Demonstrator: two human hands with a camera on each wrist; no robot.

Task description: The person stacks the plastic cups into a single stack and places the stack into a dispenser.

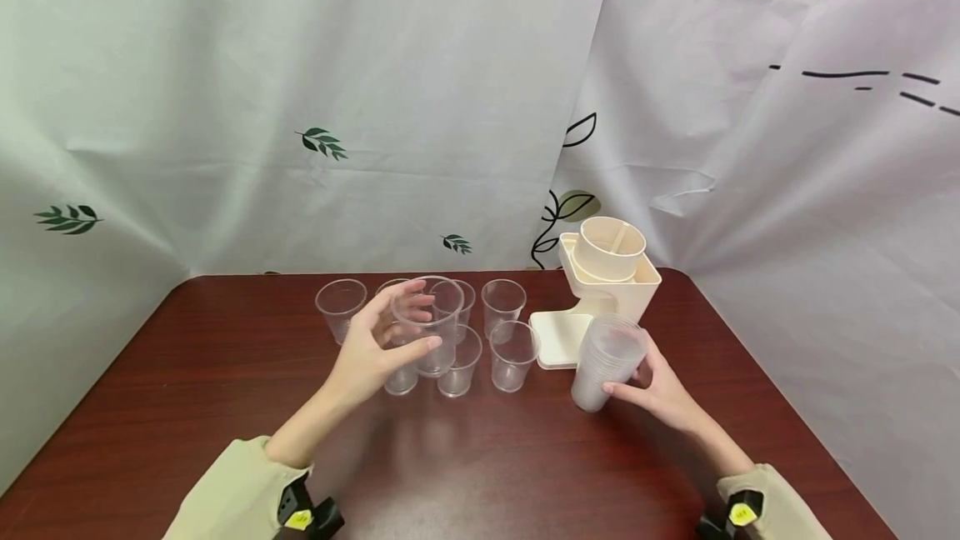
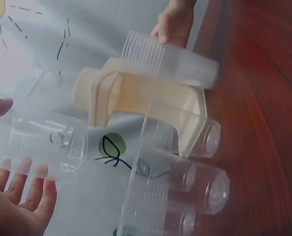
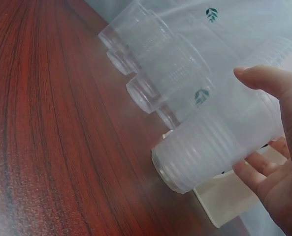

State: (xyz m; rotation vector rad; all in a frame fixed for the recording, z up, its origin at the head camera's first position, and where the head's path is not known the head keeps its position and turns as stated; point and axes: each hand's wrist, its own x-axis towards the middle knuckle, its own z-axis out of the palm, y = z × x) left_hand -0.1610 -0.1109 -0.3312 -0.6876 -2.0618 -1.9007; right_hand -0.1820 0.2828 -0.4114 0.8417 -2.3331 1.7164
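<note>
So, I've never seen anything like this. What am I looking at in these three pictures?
There's no robot here, just a person's bare left hand and right hand. The wide picture comes from a camera worn on the head; the other two come from the left and right wrists. The left hand holds a single clear cup; the right hand grips a tilted stack of nested cups. On the dark red table stand more clear cups, some partly hidden behind the left hand, and a cream plastic device with a round top.
</note>
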